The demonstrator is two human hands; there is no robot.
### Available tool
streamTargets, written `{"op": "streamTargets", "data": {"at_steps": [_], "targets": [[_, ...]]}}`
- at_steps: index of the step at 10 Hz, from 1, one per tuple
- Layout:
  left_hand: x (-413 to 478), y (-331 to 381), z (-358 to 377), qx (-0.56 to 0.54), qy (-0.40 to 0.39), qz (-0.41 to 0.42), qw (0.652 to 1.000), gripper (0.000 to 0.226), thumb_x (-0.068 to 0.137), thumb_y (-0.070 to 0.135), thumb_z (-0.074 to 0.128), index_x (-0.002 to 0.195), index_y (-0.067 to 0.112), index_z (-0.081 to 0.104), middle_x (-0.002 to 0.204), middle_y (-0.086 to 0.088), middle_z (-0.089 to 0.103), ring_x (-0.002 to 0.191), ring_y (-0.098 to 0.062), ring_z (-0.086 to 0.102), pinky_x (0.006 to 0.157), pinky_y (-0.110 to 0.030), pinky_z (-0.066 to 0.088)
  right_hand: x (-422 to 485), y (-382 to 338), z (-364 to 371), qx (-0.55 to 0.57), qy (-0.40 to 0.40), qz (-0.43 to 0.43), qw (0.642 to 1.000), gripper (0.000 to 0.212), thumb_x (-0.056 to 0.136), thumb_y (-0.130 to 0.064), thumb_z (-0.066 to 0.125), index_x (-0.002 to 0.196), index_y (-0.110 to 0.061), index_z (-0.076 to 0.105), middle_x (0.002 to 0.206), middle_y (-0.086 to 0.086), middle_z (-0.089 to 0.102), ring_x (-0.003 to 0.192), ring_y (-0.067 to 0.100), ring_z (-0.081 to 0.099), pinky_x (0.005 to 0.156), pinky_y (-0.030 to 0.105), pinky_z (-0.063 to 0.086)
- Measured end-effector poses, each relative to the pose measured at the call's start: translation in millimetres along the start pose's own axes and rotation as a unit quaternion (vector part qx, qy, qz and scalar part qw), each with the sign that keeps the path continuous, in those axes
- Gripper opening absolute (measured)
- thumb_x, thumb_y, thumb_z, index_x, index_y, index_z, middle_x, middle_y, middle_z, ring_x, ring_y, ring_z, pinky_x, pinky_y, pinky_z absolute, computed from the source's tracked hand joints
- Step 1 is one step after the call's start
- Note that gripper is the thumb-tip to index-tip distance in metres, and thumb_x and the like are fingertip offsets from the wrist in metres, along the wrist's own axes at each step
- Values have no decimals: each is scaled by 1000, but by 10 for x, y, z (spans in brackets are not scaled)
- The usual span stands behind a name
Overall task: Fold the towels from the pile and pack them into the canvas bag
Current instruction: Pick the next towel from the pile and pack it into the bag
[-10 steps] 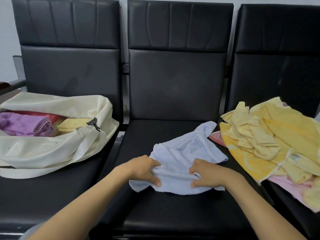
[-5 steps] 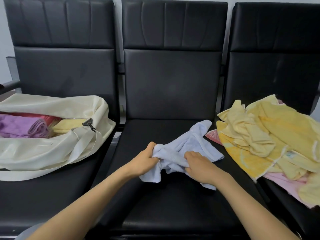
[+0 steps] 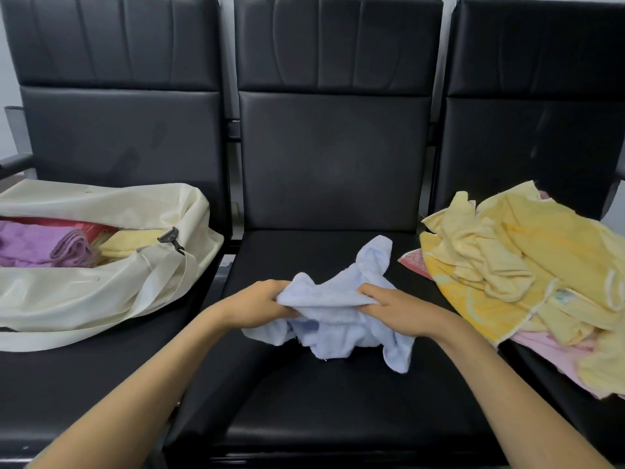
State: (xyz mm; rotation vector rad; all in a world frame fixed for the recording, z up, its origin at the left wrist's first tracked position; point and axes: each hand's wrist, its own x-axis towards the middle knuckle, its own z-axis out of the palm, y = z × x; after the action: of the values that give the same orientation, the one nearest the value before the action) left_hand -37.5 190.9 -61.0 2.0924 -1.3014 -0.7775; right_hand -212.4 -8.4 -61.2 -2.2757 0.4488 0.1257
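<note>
Pale-blue terry is bunched between both hands: the left hand (image 3: 257, 304) and right hand (image 3: 395, 308) each pinch an end of the light blue towel (image 3: 338, 319). Its gripped edge runs left to right (one corner pokes toward the backrest) over the middle bench seat (image 3: 338, 401). The canvas bag (image 3: 101, 289) lies left, the towel pile (image 3: 524, 258) right.

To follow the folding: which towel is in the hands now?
The light blue towel, over the middle seat; left hand and right hand grip its edge. The yellow towels lie in the pile, the purple towel in the canvas bag.
</note>
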Motion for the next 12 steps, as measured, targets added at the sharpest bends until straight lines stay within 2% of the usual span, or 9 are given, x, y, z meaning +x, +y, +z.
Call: {"op": "streamTargets", "data": {"at_steps": [2, 3, 4, 6, 7, 9, 10, 11, 12], "targets": [[-36, 307, 57, -276, 61, 25, 959, 16, 93, 12, 57, 106, 14, 66, 97, -6, 73, 92, -16, 69, 83, -30, 53, 42, -87, 132, -4, 41, -75, 996, 56, 78, -65, 61, 128, -52, 39, 124, -16, 52, 113, 6, 54, 95, 33, 49], [-53, 421, 154, -296, 65, 46, 952, 21, 86, 20, 60, 105, 18, 68, 100, -13, 72, 96, -22, 69, 87, -36, 54, 34, -257, 264, 31, 47, -107, 993, 78, 74, -51, 77, 139, -36, 36, 119, -21, 54, 111, 0, 55, 94, 20, 46], [-105, 410, 89, -295, 32, 50, 954, 24, 81, 24, 64, 105, 23, 68, 107, -20, 68, 103, -33, 66, 91, -47, 52, 42, -252, 219, -24, 27, -52, 998, 54, 81, -33, 76, 127, -18, 53, 91, -19, 55, 94, 9, 55, 83, 18, 45], [0, 285, 134, 131, 2, -25, 991, 16, 78, 33, 67, 86, 21, 59, 87, 3, 66, 86, -15, 64, 75, -29, 53, 20, -190, -56, -397, 163, -25, 903, 19, 92, -15, 50, 111, -17, 52, 98, -4, 37, 84, 19, 48, 64, 32, 43], [79, 208, 218, 195, -2, -60, 979, 18, 81, 30, 60, 73, 14, 55, 86, -6, 64, 81, -22, 61, 69, -32, 49, 80, -38, -9, -270, 144, -26, 952, 8, 89, -13, 50, 97, -12, 51, 98, 0, 51, 86, 20, 52, 71, 37, 48], [17, 58, 226, 8, -41, -38, 998, 19, 83, 25, 52, 97, 17, 60, 92, -2, 66, 84, -17, 61, 73, -30, 48, -44, -44, 117, 57, -45, 5, 997, 54, 83, -35, 73, 130, -25, 50, 116, -5, 63, 104, 8, 59, 94, 30, 49], [22, 94, 253, -100, -2, -22, 995, 30, 75, 27, 50, 100, 13, 60, 87, 0, 63, 80, -10, 58, 69, -27, 46, 48, 210, 389, -98, -39, -31, 994, 50, 70, -37, 84, 109, -16, 63, 94, -1, 67, 85, 10, 64, 84, 27, 54], [3, 162, 342, -242, -21, -20, 970, 10, 87, 12, 53, 95, 10, 61, 75, 3, 64, 68, -5, 60, 60, -19, 46, -78, 291, 613, -110, -19, 187, 976, 36, 73, -41, 82, 86, -18, 57, 76, -2, 61, 70, 11, 59, 68, 21, 50], [-68, 204, 340, -283, -75, -29, 956, 10, 85, 9, 59, 90, 16, 65, 78, 1, 67, 75, -10, 64, 65, -23, 48, -65, 113, 557, -171, -44, 73, 982, 35, 82, -37, 71, 106, -14, 59, 103, 6, 64, 95, 23, 60, 86, 34, 49]]}}
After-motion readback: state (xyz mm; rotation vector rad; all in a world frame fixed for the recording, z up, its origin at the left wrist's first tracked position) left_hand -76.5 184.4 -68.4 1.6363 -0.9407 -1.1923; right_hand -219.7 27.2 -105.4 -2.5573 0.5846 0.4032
